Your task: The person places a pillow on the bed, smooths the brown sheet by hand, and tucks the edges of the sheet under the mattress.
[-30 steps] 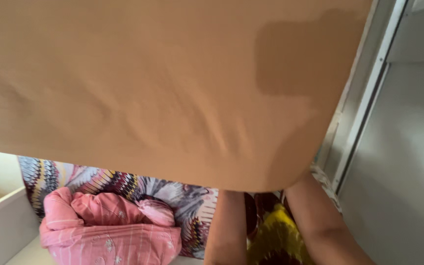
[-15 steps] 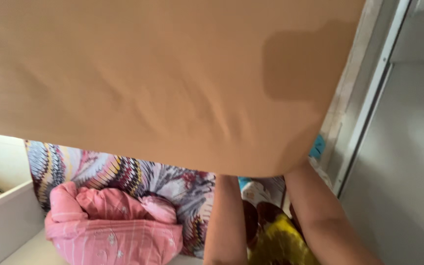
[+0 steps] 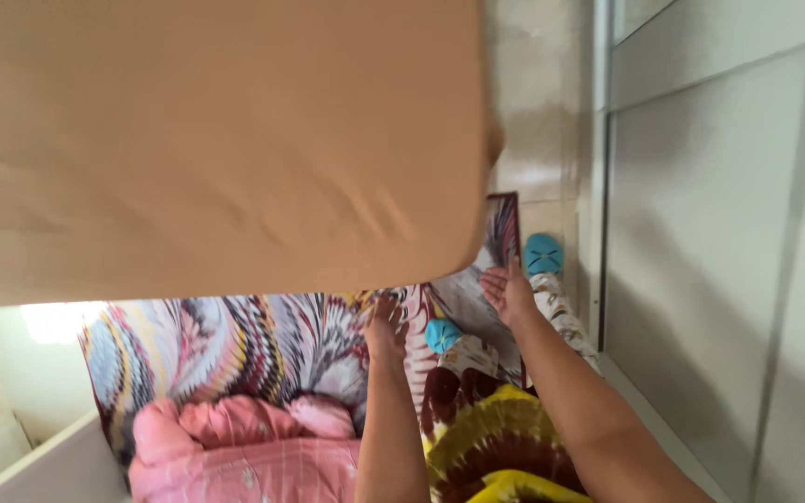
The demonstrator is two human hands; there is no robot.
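Mattress point(image 3: 216, 140) — raised over patterned sheet point(image 3: 263, 340)

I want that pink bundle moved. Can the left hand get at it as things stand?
Probably yes. The left hand is open and holds nothing, and the pink bundle lies just beside that forearm, with nothing between them; the tan mattress sits higher up.

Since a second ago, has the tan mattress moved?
Yes. The tan mattress has swung left, away from the white wardrobe panel. Both hands, left hand and right hand, are now off it, fingers open.
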